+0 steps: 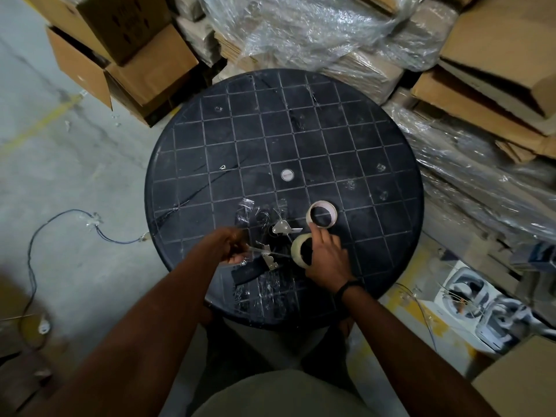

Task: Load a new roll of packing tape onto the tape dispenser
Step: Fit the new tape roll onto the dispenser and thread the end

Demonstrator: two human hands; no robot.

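On the round black table (331,139), my right hand (326,260) grips a roll of clear packing tape (301,251), held on edge with its dark core facing me. My left hand (233,248) pinches a strip of tape pulled leftward from that roll. Between the hands lies the tape dispenser (264,263); its dark handle points toward me and its metal plates show. Another metal part (282,228) of the dispenser sits just beyond. An empty cardboard tape core (321,218) lies flat behind my right hand.
Scraps of clear tape (248,209) stick to the table near the dispenser. Cardboard boxes (126,55) and plastic-wrapped stacks (316,34) crowd the far and right sides. A dark cable (33,251) trails over the concrete floor at left. White packaged goods (469,299) lie at lower right.
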